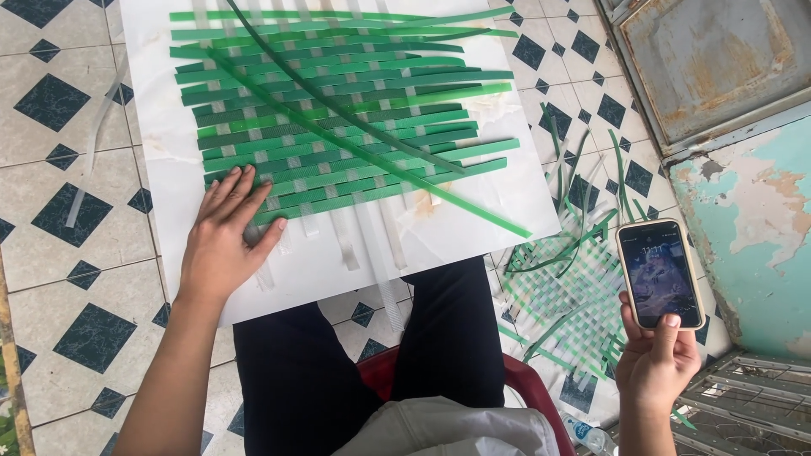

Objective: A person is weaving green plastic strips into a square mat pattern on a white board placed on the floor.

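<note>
Covering the room is a floor (76, 279) of cream tiles set with dark blue diamonds, over which a white board (338, 262) is laid across the lap of a seated person in dark trousers (355, 371). At the 2 o'clock corner a rusted metal panel (701, 59) is seen, and below it a wall (752, 228) with peeling turquoise paint. A woven mat (338, 118) of green and clear strips is spread over the board toward 12 o'clock, with two loose green strips laid diagonally across it; one long strip (397, 169) runs off toward 4 o'clock. The left hand (221, 241) is laid flat at 9 o'clock of the board, fingers released and spread, the fingertips (245, 179) resting on the mat's lower left edge, so that the mat lies ahead of the fingers, toward 12 and 1 o'clock. The forearm is stretched up from 7 o'clock. A second, partly woven piece (566, 304) is left on the floor at 4 o'clock, among scattered strips. A phone (661, 274) with a lit screen is grasped upright in the right hand (657, 359) at 4 o'clock, the thumb pressed on its lower edge and the fingers curled behind it.
</note>
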